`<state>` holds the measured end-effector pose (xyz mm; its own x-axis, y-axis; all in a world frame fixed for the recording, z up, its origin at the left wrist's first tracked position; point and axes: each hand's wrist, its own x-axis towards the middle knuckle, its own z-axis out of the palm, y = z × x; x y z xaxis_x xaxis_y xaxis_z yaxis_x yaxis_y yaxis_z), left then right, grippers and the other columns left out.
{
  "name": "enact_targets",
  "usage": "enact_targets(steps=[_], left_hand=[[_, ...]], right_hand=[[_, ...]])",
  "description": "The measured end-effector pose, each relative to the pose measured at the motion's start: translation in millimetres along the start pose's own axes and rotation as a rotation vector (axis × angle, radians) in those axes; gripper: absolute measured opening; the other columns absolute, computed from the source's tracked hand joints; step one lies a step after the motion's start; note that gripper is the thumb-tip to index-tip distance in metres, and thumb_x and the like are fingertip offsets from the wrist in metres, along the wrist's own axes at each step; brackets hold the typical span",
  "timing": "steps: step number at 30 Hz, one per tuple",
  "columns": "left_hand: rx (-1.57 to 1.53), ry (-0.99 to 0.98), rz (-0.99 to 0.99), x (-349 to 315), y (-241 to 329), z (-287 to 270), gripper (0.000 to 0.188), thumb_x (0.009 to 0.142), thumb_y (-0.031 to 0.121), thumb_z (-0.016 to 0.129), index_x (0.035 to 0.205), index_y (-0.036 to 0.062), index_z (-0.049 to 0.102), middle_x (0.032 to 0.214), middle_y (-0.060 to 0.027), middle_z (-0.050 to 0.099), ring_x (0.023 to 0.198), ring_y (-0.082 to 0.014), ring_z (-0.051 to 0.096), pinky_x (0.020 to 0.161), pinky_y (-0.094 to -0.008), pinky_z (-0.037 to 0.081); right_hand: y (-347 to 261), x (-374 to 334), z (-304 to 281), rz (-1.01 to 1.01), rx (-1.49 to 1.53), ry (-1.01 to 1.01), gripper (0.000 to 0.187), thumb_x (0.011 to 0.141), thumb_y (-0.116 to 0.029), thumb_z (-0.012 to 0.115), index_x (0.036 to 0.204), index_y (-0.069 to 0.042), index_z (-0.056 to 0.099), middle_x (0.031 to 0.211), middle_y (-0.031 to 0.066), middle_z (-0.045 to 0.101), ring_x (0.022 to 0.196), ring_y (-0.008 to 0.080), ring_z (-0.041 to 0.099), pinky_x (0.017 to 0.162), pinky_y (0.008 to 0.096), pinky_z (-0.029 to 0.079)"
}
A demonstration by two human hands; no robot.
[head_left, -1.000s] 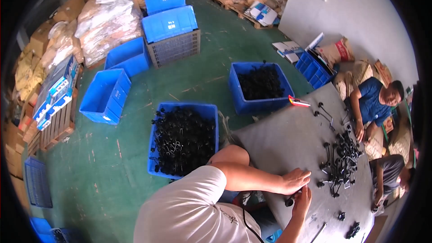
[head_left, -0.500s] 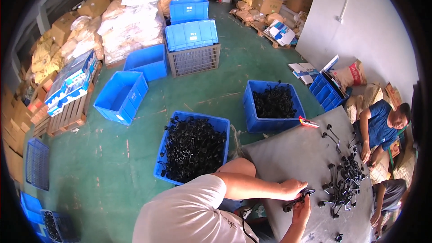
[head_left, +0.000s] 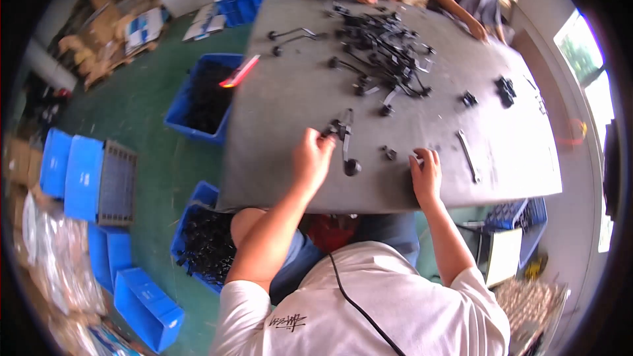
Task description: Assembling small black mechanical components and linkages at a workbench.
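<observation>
Hands at near edge of grey table (head_left: pixel 290 105), both over the work surface. Left hand (head_left: pixel 311 158) has its fingers curled loosely around the end of a black metal bracket assembly (head_left: pixel 344 133) — grip looks partial, thumb side only; the part's long arm runs away from the hand and its round foot (head_left: pixel 351 167) rests on the table just right of the knuckles. Right hand (head_left: pixel 426 173) lies mostly flat, fingertips closing on a small pale piece (head_left: pixel 417 157); cannot tell whether it is pinched or merely touched. Between the hands: a small black fitting (head_left: pixel 389 153). Just beyond the right hand, a flat black bar (head_left: pixel 467 153). Farther out, a tangled pile of black brackets (head_left: pixel 386 46) where two other people work.

Risks, judged:
- Loose left grip at one end — the assembly could pivot on its foot and slip when lifted.
- Small pale piece sits close to the table edge; a nudge from the right palm could send it off toward the lap.
- Reaching into the pile could drag several interlocked brackets along.
</observation>
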<state>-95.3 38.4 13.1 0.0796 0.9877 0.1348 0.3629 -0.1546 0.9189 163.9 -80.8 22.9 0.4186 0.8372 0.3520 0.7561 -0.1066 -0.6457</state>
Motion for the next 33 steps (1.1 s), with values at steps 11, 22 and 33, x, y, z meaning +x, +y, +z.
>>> enact_targets(steps=[11,22,33], left_hand=[[-0.233,-0.075,-0.121,-11.5,16.0,1.4,0.028,0.095,0.025,0.067,0.091,0.0014,0.053,0.077,-0.0046,0.069,0.051,-0.0087,0.055,0.048,-0.0271,0.044],[-0.295,-0.100,-0.164,-15.1,18.9,3.2,0.028,0.095,0.025,0.067,0.091,0.0020,0.053,0.077,-0.0054,0.071,0.050,-0.0076,0.053,0.047,-0.0261,0.043],[-0.360,-0.156,-0.192,-13.7,23.4,7.7,0.028,0.095,0.026,0.067,0.090,0.0014,0.053,0.077,-0.0064,0.071,0.048,-0.0075,0.053,0.045,-0.0248,0.041]], right_hand=[[-13.1,13.0,14.1,-0.160,-0.133,-0.338,0.025,0.090,-0.019,0.066,0.111,-0.006,0.066,0.105,0.0144,0.061,0.094,0.0363,0.062,0.084,0.0421,0.052],[-29.7,-8.8,24.9,-0.328,-0.139,-0.297,0.027,0.088,-0.018,0.066,0.112,-0.007,0.066,0.103,0.0140,0.059,0.095,0.0333,0.060,0.084,0.0415,0.051],[-90.3,26.8,37.7,-0.097,0.448,-0.255,0.023,0.087,-0.007,0.071,0.109,-0.003,0.066,0.101,0.0097,0.060,0.086,0.0206,0.067,0.075,0.0313,0.052]])
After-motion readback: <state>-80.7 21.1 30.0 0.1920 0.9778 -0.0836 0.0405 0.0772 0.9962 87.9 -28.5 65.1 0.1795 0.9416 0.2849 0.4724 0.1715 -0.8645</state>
